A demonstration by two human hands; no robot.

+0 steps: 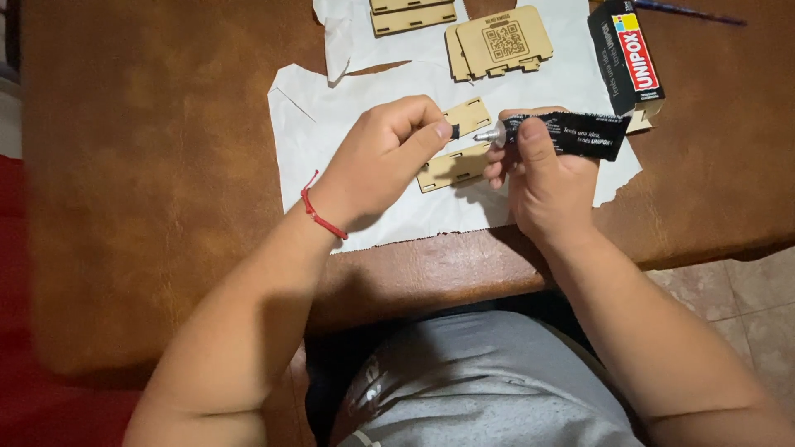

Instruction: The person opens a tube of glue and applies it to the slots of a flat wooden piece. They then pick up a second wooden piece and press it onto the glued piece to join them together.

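The right hand [542,178] held a black glue tube [563,134] in a closed grip, its silver nozzle pointing left above the white paper [397,211] on the brown table [149,165]. The left hand [381,161], a red string at its wrist, pinched a small black cap [454,131] between thumb and fingertips, just beside the nozzle. Two small wooden pieces [454,165] lay on the paper beneath the hands. More wooden panels [501,41] and the glue's box [627,56] lay farther back.

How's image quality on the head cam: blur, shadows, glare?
Head view: warm, dim light; left hand and right hand fairly sharp, the glue tube readable; hands cast soft shadows on the white paper; table edges soft at the left; no strong glare.
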